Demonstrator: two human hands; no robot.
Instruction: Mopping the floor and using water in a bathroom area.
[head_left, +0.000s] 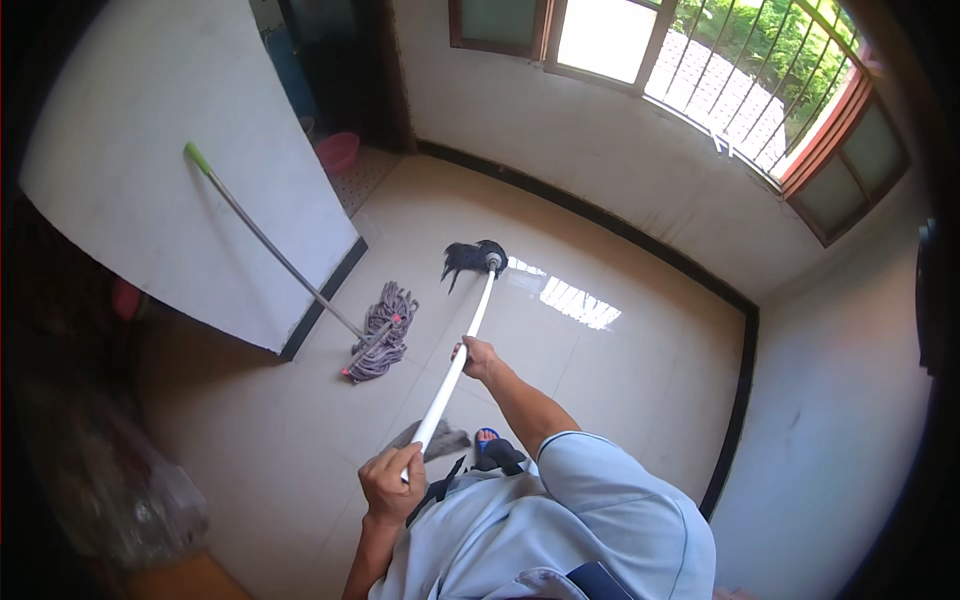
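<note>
A string mop with a white pole (445, 391) slants away from my body across the tiled floor (645, 390). My left hand (393, 482) grips the pole near its top end, close to my waist. Farther down the pole, my right hand (475, 358) is wrapped around it with the arm stretched out. The dark mop head (472, 257) rests on the floor, its strands spread to the left of the grey joint. Sunlight from the window reflects off the tiles just right of the mop head.
A second mop with purple-grey strands (384, 334) stands on the floor, its green-tipped metal handle (259, 232) leaning on the white wall (187, 247). Behind the white pole lies a grey cloth-like thing (442, 441). A pink basin (338, 152) sits by the doorway. A plastic bag (150, 502) is at left.
</note>
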